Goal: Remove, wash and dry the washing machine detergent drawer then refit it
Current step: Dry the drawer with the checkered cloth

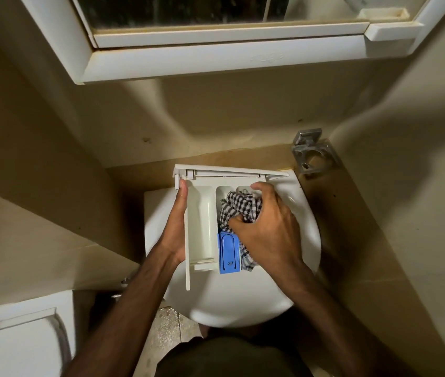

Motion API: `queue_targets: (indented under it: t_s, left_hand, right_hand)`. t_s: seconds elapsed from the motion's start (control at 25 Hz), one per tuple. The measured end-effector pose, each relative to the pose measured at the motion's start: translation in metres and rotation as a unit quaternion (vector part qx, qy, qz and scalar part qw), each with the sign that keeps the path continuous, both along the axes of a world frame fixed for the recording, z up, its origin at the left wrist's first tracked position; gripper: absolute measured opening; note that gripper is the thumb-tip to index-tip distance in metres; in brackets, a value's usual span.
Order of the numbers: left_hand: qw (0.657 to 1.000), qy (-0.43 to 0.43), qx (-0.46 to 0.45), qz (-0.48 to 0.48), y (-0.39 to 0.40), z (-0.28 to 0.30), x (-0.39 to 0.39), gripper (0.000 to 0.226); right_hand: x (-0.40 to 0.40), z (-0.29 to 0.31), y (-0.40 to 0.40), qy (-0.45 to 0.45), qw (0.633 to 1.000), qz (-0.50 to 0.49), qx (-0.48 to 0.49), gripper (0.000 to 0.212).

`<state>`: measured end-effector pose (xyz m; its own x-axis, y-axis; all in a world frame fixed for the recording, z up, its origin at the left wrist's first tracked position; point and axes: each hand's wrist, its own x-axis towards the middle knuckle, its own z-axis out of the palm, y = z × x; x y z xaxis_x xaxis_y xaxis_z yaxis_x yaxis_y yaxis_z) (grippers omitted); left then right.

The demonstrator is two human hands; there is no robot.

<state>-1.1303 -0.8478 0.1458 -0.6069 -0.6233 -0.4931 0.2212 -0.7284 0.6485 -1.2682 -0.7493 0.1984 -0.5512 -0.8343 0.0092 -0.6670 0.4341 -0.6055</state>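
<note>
The white detergent drawer (202, 213) is held over the white washbasin (232, 300), its front panel facing the wall. A blue insert (229, 253) sits in its near middle part. My left hand (176, 221) grips the drawer's left side wall. My right hand (267, 224) is closed on a black-and-white checked cloth (240, 206), which is pressed into the drawer's right compartment. Part of the cloth hangs out beside the blue insert.
A mirrored white cabinet (215, 58) hangs on the wall above. A metal holder (311, 152) is fixed to the wall at the basin's right. A white toilet (17, 341) stands at the lower left. Beige walls close in on both sides.
</note>
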Motion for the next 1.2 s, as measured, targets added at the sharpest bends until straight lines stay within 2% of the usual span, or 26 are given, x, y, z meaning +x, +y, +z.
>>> queue_targets:
  t_s: [0.08,0.16,0.24,0.4,0.56,0.8,0.96,1.04,1.12,1.2]
  left_hand:
    - [1.000,-0.008,-0.001,0.005,0.001,0.001,0.000,0.080]
    - [1.000,-0.014,-0.004,0.015,-0.002,0.000,0.001,0.081]
    - [1.000,-0.006,-0.005,0.006,-0.004,0.000,0.000,0.084]
    - [1.000,0.003,-0.003,-0.030,-0.004,0.005,-0.005,0.086]
    - [1.000,0.002,0.007,-0.024,-0.006,0.003,-0.002,0.085]
    - [1.000,-0.015,-0.003,0.002,-0.009,0.011,-0.002,0.074]
    - [0.999,-0.031,-0.024,0.021,-0.007,0.014,-0.002,0.067]
    - [0.999,-0.033,-0.029,0.030,-0.007,0.008,0.000,0.065]
    - [0.999,-0.029,-0.027,0.032,-0.006,0.003,0.002,0.068]
    - [0.998,-0.043,-0.032,0.016,-0.005,0.001,0.004,0.071]
  right_hand:
    - [-0.006,0.001,-0.001,0.029,0.999,-0.024,-0.006,0.037]
    - [-0.008,0.000,-0.003,0.061,0.997,-0.021,-0.030,0.037]
    - [-0.006,-0.006,-0.005,0.077,0.996,0.036,-0.039,0.040]
    - [0.000,-0.005,-0.008,0.160,0.979,0.126,0.017,0.040]
    - [0.001,0.011,-0.006,0.172,0.959,0.181,0.137,0.041]
    - [0.016,0.003,-0.027,0.243,0.951,0.156,0.111,0.041]
    - [0.018,0.012,-0.042,0.193,0.958,0.150,0.149,0.025]
    - [0.012,0.016,-0.046,0.092,0.966,0.166,0.177,0.019]
    - [-0.001,0.021,-0.051,-0.023,0.944,0.208,0.254,0.023]
    - [-0.011,0.020,-0.052,-0.078,0.911,0.247,0.321,0.030]
